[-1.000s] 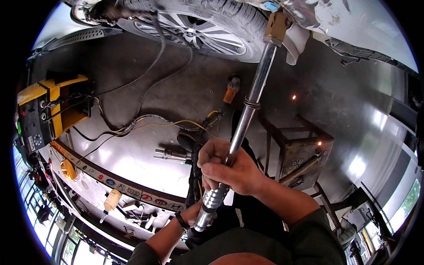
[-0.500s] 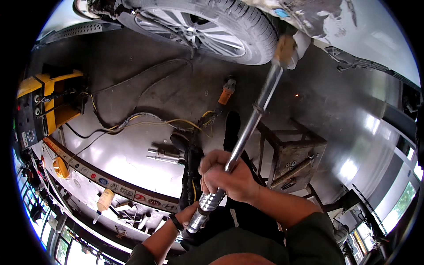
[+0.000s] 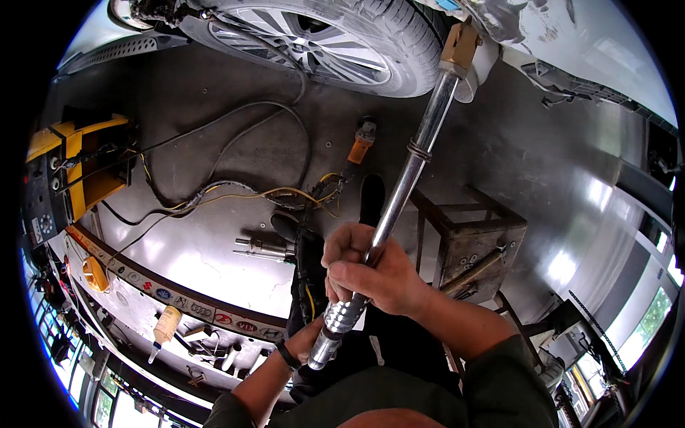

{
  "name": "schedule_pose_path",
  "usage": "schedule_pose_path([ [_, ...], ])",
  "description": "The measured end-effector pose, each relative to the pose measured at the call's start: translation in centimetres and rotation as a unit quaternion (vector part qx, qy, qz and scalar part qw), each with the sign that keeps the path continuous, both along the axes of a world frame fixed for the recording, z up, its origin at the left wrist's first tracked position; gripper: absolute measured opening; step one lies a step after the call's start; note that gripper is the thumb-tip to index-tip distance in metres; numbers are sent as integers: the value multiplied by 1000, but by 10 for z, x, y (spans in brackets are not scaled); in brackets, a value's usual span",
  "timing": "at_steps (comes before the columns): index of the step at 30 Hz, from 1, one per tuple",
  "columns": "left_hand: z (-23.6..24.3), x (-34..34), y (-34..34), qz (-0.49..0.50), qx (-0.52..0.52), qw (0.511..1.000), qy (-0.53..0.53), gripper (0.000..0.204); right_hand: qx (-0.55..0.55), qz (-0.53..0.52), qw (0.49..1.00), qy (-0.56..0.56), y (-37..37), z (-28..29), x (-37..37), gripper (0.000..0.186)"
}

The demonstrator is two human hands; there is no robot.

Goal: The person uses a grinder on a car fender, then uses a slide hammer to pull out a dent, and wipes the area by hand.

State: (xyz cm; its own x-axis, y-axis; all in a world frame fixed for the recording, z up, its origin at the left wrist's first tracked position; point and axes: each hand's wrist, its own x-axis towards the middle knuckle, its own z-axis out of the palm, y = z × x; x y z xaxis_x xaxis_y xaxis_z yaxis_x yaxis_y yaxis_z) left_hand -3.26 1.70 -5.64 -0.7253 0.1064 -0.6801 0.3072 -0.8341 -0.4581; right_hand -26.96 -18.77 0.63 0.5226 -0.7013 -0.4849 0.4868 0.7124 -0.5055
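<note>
A long chrome slide hammer (image 3: 408, 184) runs diagonally from my lap up to the right, toward the car body. Its far end carries a brass-coloured block (image 3: 459, 48), seen beside the tyre and against the white panel; whether it touches the panel I cannot tell. My right hand (image 3: 382, 277) is closed round the shaft, thumb and fingers curled over it, just above the ribbed sleeve. Lower down, my left hand (image 3: 307, 341) is at the sleeve's near end, its fingers mostly hidden behind the metal, seemingly wrapped round it.
An alloy car wheel (image 3: 307, 50) stands ahead. An orange angle grinder (image 3: 362, 143) and looping cables (image 3: 235, 191) lie on the floor. A rusty metal stool (image 3: 478, 250) is at the right, a yellow-and-black machine (image 3: 75, 167) at the left. A bottle (image 3: 167, 325) sits near a sticker-edged bench.
The brass-coloured end has moved slightly farther ahead and is no longer blurred. My view has shifted a little. Both hands stay at about the same places on the slide hammer.
</note>
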Motion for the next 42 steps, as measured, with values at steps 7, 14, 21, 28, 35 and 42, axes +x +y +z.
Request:
schedule_pose_path([
  [7, -13, -3, 1, -20, -31, 999, -1, 34, -4, 4, 1000, -8, -3, -5, 3, 12],
  [14, -23, 11, -33, -7, 33, 997, -75, 42, 51, 31, 998, 37, 11, -26, 65, 31],
  [21, -73, 61, 61, 129, 7, 991, -27, 40, -293, 329, 896, 52, -6, -8, 210, 64],
  [28, -25, 112, 69, 279, 21, 959, -37, 41, -250, 405, 851, 224, -14, -138, 221, 36],
  [35, -1, 141, 74, 314, 28, 948, -52, 44, -220, 396, 681, 575, -14, -377, 109, 21],
  [42, -6, 106, 145, 344, 124, 925, -105, 40, -342, 531, 547, 550, -21, -528, 206, 22],
])
